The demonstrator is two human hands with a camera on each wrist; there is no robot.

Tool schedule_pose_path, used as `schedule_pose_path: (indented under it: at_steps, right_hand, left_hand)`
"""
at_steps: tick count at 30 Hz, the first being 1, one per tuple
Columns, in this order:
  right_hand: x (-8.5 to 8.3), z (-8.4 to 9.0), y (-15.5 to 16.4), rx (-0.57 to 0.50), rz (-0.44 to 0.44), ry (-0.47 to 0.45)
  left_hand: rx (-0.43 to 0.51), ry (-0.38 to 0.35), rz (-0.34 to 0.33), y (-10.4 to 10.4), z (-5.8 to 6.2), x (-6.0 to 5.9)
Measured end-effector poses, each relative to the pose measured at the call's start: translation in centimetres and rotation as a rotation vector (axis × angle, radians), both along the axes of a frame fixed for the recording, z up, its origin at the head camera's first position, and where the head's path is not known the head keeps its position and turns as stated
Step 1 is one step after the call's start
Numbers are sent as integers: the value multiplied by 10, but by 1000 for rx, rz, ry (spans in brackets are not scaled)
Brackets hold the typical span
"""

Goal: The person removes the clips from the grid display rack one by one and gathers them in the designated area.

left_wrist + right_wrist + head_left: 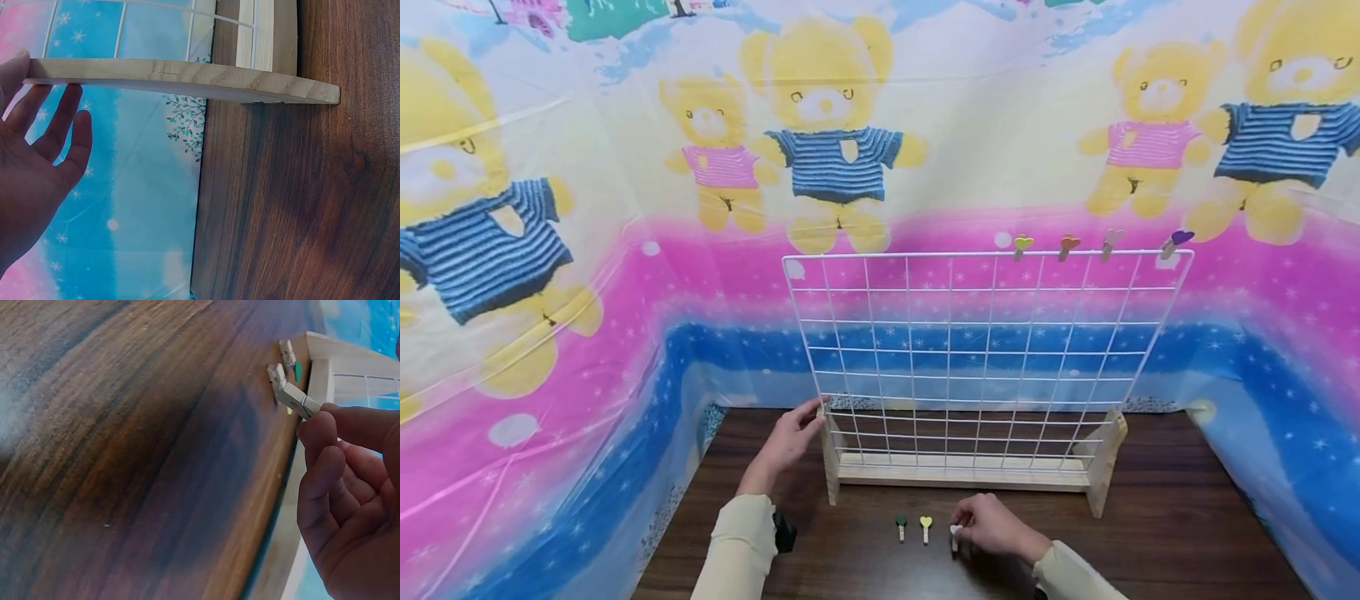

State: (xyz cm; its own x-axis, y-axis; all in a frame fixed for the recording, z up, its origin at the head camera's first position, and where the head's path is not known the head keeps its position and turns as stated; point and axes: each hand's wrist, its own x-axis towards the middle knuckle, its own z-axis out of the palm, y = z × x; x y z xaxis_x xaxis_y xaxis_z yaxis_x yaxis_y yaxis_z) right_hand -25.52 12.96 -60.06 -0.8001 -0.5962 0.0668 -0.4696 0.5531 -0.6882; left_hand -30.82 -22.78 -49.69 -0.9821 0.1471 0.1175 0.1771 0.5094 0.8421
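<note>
A white wire grid [977, 350] stands in a wooden stand [962, 475] on a dark wooden table [1165, 517]. My left hand [790, 437] rests against the stand's left upright [187, 78]; in the left wrist view this hand [37, 156] has straight fingers. My right hand [992, 527] pinches a small wooden clip with a white heart [955, 533] low over the table in front of the stand. The right wrist view shows the fingers [325, 444] curled round that clip [290, 395]. A green-heart clip [901, 525] and a yellow-heart clip [926, 525] lie just left of it.
Several heart clips sit on the grid's top wire at the right: yellow-green [1022, 244], orange [1068, 244], pale pink [1111, 240], purple [1178, 240]. A teddy-bear printed plastic sheet [587, 292] walls in the table at the back and both sides.
</note>
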Motion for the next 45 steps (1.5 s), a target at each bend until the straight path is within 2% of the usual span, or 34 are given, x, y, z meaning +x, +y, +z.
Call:
schedule_pose_path:
  at_steps: [10,17,23,36,45]
  right_hand:
    - [-2,-11,-2,-50,-12,-112]
    - [-6,-21,-1,1,-17,-96]
    - [-11,-24,1,36,-27,-134]
    - [-16,-29,-3,107,-39,-38]
    - [-17,-28,-5,89,-53,23]
  left_hand:
    - [-12,0,12,0,1,0]
    - [-18,2,17,1,1,0]
    - [-26,4,20,1,0,-1]
    - [-17,1,20,2,0,0]
    - [-9,-8,25,1,-1,-2]
